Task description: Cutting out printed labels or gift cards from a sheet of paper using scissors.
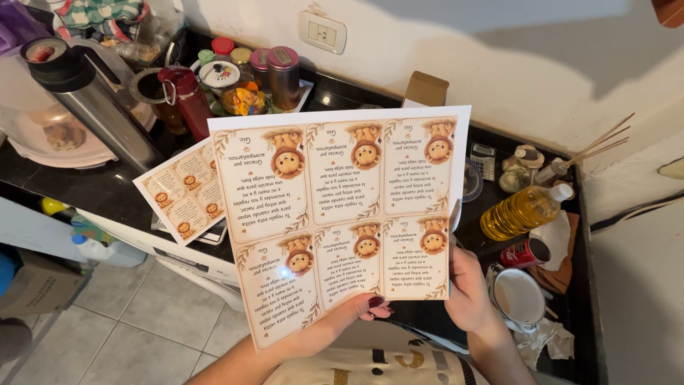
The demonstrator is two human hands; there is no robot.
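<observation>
I see a large printed sheet [342, 214] of six lion cards held above a black counter [92, 189], with a second sheet [187, 191] lying on the counter just behind its left edge. My left hand [349, 314] grips the big sheet's bottom edge from beneath, fingertips curled over the front. My right hand [467, 285] pinches its lower right corner, near a bottle of oil [524, 210].

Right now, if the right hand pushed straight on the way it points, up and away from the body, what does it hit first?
Probably the oil bottle, lying just beyond the right hand, which grips the printed sheet at its right edge. The red can sits slightly to the side. Depth is unclear from the head view, so the hand might pass above both.
</observation>
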